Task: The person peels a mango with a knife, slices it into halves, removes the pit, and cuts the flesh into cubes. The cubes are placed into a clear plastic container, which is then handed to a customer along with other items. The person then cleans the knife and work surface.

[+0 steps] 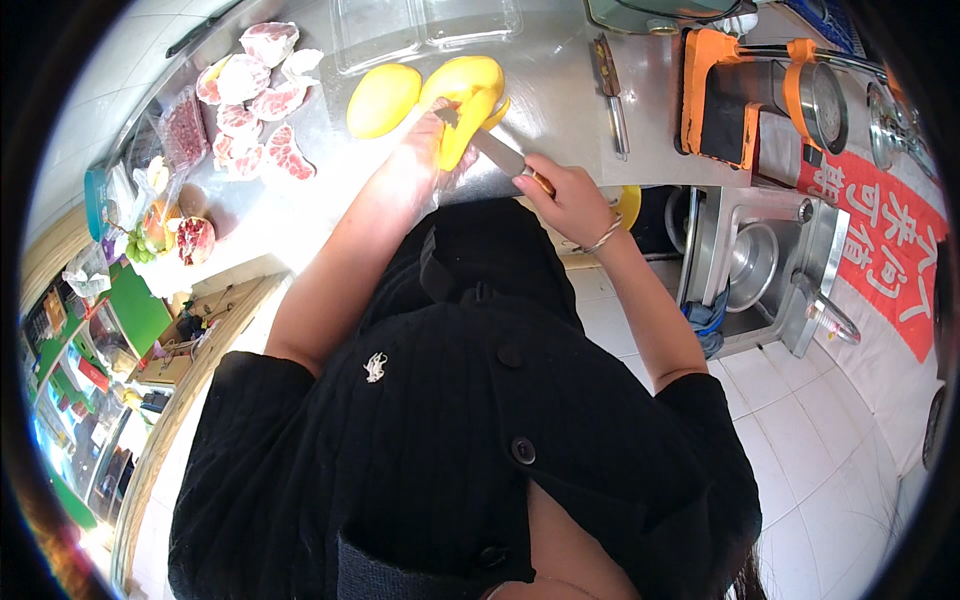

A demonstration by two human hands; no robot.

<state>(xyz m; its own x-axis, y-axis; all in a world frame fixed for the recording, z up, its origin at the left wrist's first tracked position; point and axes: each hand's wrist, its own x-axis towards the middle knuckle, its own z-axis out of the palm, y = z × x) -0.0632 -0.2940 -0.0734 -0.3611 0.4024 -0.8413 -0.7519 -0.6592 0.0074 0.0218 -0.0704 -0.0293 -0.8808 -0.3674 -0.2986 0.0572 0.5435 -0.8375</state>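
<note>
A yellow mango (466, 79), partly cut, is gripped by my left hand (426, 142), which seems to wear a thin clear plastic glove. A long yellow piece hangs along its near side. My right hand (566, 196) is closed around the handle of a knife (499, 152), whose blade lies against the mango, its tip beside my left fingers. Just left of it, touching or nearly so, a whole yellow mango (384, 100) rests on the steel counter (559, 97). Glare washes out part of my left hand.
Peeled red pomelo segments (241, 79) lie at the counter's left. Beyond them are a packed tray (184, 129), a cut pomegranate (196, 240) and green grapes (139, 247). Clear containers (375, 34) stand at the back. A second knife (613, 97), an orange-framed appliance (720, 97) and a sink (754, 259) are right.
</note>
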